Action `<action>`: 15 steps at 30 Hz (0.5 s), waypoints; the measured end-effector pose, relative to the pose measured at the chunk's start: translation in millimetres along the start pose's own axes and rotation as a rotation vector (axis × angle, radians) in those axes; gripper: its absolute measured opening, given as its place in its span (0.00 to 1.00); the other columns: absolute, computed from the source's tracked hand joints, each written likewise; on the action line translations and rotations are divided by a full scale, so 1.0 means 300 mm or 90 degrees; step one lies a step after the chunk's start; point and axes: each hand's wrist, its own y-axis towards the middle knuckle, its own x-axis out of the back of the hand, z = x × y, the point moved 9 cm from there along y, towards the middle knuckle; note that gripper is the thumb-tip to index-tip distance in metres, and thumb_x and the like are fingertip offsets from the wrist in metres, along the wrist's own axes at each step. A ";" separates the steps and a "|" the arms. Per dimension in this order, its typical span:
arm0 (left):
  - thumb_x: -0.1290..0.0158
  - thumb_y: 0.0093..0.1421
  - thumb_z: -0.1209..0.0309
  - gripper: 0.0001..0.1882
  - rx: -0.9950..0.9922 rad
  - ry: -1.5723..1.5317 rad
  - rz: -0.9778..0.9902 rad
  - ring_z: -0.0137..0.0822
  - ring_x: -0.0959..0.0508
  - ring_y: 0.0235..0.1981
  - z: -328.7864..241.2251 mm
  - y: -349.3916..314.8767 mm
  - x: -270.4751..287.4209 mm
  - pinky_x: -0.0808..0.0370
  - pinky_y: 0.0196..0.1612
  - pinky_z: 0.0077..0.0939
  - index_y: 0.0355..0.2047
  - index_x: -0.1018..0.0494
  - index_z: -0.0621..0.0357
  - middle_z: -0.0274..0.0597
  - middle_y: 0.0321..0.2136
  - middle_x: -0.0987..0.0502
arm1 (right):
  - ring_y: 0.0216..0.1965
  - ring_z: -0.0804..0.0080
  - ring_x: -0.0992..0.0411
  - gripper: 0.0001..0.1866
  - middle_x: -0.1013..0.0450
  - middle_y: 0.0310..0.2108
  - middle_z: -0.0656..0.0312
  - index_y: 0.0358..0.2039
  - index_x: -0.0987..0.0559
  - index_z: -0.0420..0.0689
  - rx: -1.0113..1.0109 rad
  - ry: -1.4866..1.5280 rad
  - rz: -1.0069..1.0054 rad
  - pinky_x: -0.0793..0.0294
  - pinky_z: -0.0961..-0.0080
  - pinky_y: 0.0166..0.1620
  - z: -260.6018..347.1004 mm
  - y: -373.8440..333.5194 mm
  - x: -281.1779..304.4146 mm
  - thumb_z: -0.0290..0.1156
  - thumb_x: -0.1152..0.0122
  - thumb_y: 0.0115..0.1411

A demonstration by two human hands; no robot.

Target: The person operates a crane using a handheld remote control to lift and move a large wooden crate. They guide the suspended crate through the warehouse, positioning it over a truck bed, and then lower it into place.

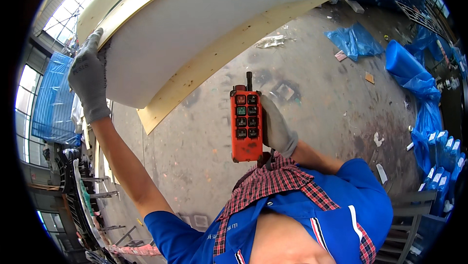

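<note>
My left hand (88,75), in a grey knit glove, grips the left end of a large pale panel (165,40) at upper left. Light plywood boards (187,71) lie along the panel's long edges, and my fingertips meet the upper board. An orange crane remote control (247,144) stands upright in front of my chest. It has two columns of dark buttons, one of them green, a red knob and a short black antenna on top. Behind its right side my gloved right hand (279,126) is closed round it; most of those fingers are hidden by the remote.
Blue plastic film (355,41) lies crumpled on the dusty concrete floor (312,88), with scraps around it. More blue film (412,76) and blue-wrapped bundles (441,161) line the right side. Metal racks (78,191) stand at left, near blue sheeting (52,99).
</note>
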 end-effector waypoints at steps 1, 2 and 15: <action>0.50 0.60 0.70 0.17 -0.003 -0.013 0.003 0.33 0.19 0.43 0.011 -0.002 -0.025 0.22 0.44 0.27 0.50 0.25 0.40 0.35 0.45 0.21 | 0.40 0.78 0.27 0.26 0.28 0.42 0.65 0.58 0.34 0.46 -0.002 0.011 -0.001 0.24 0.74 0.44 -0.004 0.003 0.010 0.49 0.64 0.69; 0.51 0.61 0.70 0.18 -0.006 -0.027 0.006 0.35 0.20 0.43 0.017 -0.003 -0.052 0.22 0.44 0.28 0.51 0.26 0.39 0.35 0.45 0.21 | 0.39 0.77 0.27 0.25 0.28 0.42 0.65 0.57 0.33 0.45 -0.009 0.014 -0.013 0.24 0.73 0.44 -0.004 0.004 0.023 0.48 0.62 0.69; 0.50 0.64 0.61 0.20 0.014 0.024 0.193 0.26 0.21 0.21 0.275 -0.080 -0.266 0.27 0.19 0.21 0.56 0.30 0.42 0.33 0.34 0.18 | 0.35 0.75 0.26 0.21 0.28 0.39 0.64 0.56 0.35 0.46 -0.035 0.209 -0.136 0.21 0.72 0.38 -0.088 -0.080 0.343 0.35 0.46 0.64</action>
